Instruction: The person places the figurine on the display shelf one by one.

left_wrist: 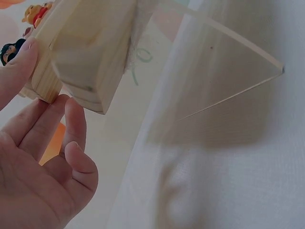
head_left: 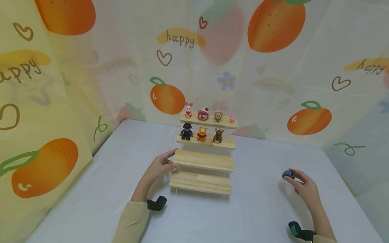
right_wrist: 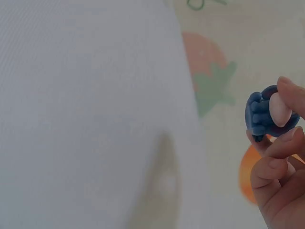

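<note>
My left hand [head_left: 158, 167] is at the left end of a tiered wooden shelf [head_left: 203, 160], with thumb and fingers on either side of a board's end. The left wrist view shows that wooden board [left_wrist: 45, 71] between the thumb and fingers of the left hand [left_wrist: 43, 176]. Over the right part of the table, my right hand [head_left: 307, 189] pinches a small blue figurine [head_left: 287, 174]. In the right wrist view the blue figurine [right_wrist: 259, 114] shows a pale oval patch, held by the fingertips of the right hand [right_wrist: 286, 176].
On the top board stand several small figurines, among them a pink piglet [head_left: 188, 110] and a purple bear [head_left: 203, 114]. The board below bears a blue-clad doll [head_left: 186, 132], a yellow bear [head_left: 201, 134] and a brown figurine [head_left: 217, 135]. A white cloth covers the table [head_left: 258, 206]; a fruit-print curtain [head_left: 228, 50] hangs behind.
</note>
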Motion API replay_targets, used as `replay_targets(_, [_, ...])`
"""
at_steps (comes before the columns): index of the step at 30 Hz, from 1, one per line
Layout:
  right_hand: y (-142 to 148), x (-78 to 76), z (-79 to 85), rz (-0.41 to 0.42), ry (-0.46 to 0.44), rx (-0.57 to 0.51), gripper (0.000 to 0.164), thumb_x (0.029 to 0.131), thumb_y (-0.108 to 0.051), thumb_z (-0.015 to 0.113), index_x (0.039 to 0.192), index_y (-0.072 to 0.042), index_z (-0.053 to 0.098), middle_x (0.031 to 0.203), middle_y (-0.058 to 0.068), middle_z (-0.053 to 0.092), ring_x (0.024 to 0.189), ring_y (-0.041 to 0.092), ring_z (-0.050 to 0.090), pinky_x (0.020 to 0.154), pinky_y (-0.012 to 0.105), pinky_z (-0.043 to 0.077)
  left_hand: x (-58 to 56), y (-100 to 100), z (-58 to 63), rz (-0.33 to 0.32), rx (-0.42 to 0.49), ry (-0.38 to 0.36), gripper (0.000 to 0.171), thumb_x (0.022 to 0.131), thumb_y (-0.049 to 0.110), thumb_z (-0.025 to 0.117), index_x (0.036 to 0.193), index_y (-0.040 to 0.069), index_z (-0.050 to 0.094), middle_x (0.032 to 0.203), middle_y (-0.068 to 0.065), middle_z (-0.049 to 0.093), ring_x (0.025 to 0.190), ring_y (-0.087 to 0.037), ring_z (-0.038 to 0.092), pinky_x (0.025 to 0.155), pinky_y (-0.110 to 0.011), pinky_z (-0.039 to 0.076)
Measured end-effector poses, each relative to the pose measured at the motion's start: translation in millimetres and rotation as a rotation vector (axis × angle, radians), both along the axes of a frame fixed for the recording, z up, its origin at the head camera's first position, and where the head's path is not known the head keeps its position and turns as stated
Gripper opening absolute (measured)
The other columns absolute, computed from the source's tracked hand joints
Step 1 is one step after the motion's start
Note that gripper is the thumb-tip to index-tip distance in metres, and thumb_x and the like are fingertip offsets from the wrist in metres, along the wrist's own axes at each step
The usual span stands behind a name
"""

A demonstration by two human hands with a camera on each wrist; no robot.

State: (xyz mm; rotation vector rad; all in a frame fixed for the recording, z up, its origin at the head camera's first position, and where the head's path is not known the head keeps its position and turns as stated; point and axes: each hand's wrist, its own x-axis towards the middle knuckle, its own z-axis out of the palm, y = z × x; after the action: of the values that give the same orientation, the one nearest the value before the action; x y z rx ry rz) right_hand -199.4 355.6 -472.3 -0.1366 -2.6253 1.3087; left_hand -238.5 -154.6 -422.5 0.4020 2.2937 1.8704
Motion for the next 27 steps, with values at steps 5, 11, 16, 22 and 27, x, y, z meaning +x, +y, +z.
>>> replay_targets(5, [5, -23.1, -18.4, 0.0, 0.075, -0.016, 0.062, 0.077, -0.055, 0.06, 0.125, -0.016, 0.051, 0.104, 0.005, 0.053, 0.051, 0.016, 0.046, 0.042, 0.025, 0.036, -0.6, -1, -1.9, 0.0, -0.002, 0.005, 0.063, 0.082, 0.011, 0.066, 0.135, -0.001, 0.034, 0.136, -0.019, 0.035, 0.08, -0.02, 0.055, 0.075, -0.033, 0.039])
replay_targets(11, [-2, -53.4, -30.6, -0.021, 0.161, 0.012, 0.046, 0.079, -0.042, 0.064, 0.122, -0.027, 0.054, 0.105, -0.002, 0.055, 0.054, 0.018, 0.049, 0.047, 0.025, 0.04, -0.5, -1, -1.6, 0.0, 0.006, 0.01, 0.063, 0.082, 0.01, 0.066, 0.135, -0.002, 0.035, 0.136, -0.02, 0.034, 0.08, -0.02, 0.055, 0.074, -0.033, 0.039])
replay_targets(16, [-15, -78.4, -31.0, 0.002, 0.199, -0.018, 0.044, 0.079, -0.042, 0.065, 0.119, -0.03, 0.055, 0.104, -0.003, 0.058, 0.06, 0.019, 0.053, 0.048, 0.025, 0.043, -0.4, -1, -2.0, 0.006, -0.004, 0.007, 0.063, 0.081, 0.011, 0.066, 0.135, -0.001, 0.035, 0.136, -0.02, 0.035, 0.079, -0.019, 0.055, 0.072, -0.032, 0.039])
replay_targets(22, [-42, -97.5, -19.9, 0.138, 0.23, -0.15, 0.045, 0.08, -0.032, 0.067, 0.122, -0.021, 0.055, 0.108, 0.005, 0.058, 0.064, 0.024, 0.054, 0.049, 0.024, 0.042, -0.5, 0, -3.0, 0.012, -0.006, -0.002, 0.063, 0.081, 0.012, 0.067, 0.135, 0.0, 0.036, 0.136, -0.019, 0.035, 0.079, -0.019, 0.054, 0.071, -0.032, 0.039])
replay_targets(27, [-60, -122.8, -34.0, 0.128, 0.277, -0.128, 0.045, 0.078, -0.036, 0.068, 0.12, -0.029, 0.055, 0.105, 0.0, 0.059, 0.062, 0.022, 0.055, 0.047, 0.026, 0.042, -0.5, 0, -2.0, 0.016, -0.006, -0.001, 0.063, 0.081, 0.013, 0.067, 0.135, 0.0, 0.036, 0.136, -0.019, 0.035, 0.08, -0.02, 0.054, 0.072, -0.032, 0.039])
